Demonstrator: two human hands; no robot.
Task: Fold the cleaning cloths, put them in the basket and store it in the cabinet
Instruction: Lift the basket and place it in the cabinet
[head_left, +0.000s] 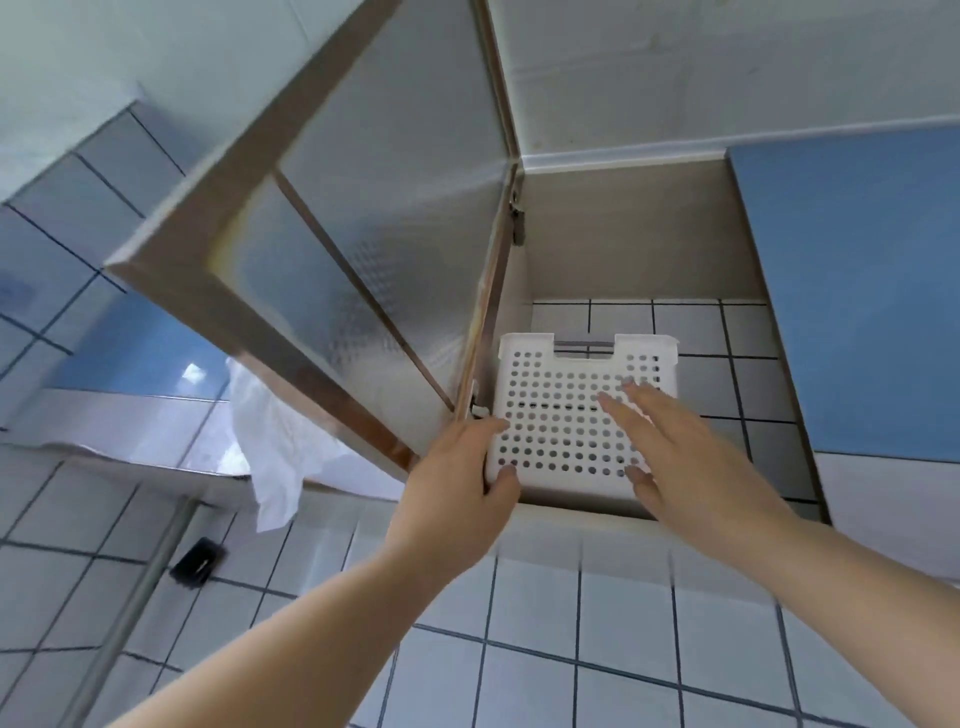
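Observation:
I look up into an open wall cabinet (623, 234). The white perforated basket (561, 415) stands on the cabinet floor at the left side, its front wall facing me. My left hand (462, 478) grips the basket's lower left corner, thumb on the front wall and fingers round the side. My right hand (670, 447) lies flat with straight fingers against the right part of the front wall. The basket's contents are hidden from this low angle.
The cabinet's frosted-glass door (353, 249) with a metal frame stands swung open to the left, close to my left hand. A blue cabinet door (857, 291) is shut on the right. A white plastic bag (275, 441) hangs at left. White tiles cover the wall below.

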